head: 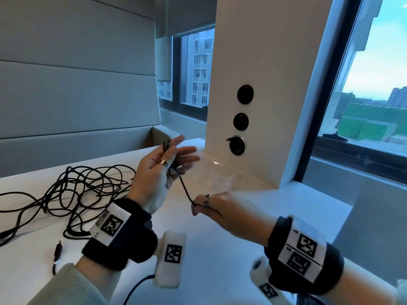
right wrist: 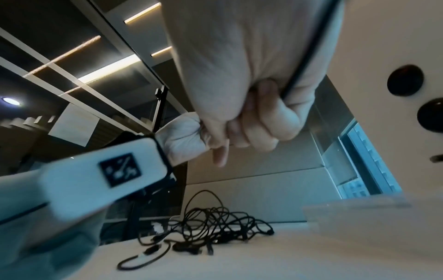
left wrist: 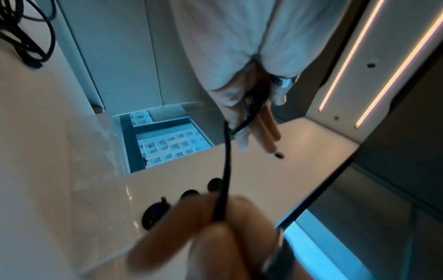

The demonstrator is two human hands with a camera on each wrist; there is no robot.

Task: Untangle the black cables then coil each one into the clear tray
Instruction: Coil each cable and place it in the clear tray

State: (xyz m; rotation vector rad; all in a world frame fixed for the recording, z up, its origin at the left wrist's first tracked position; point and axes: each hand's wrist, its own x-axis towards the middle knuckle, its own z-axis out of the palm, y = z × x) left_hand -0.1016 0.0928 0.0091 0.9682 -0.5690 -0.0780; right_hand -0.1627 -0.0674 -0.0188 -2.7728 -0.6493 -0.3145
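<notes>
Left hand (head: 158, 170) thumb-pins cable (head: 186, 190) loops round straight fingers, right hand (head: 211, 205) pinches the strand, tray (head: 229, 175) at 1 o'clock; pulling risks slipped loops or dragging the pile (head: 83, 190) at 9 o'clock tighter.

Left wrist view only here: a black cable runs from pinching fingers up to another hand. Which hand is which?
Observer: The head view shows the right hand pinching the black cable low; the raised left hand holds its loops across spread fingers.
Operator: How big is the tangle?
Observer: A wide, loose tangle sprawls over the table, left of the left forearm.
Operator: Anything in the tray?
Observer: The clear tray, at the pillar's foot, shows no cable inside.
</notes>
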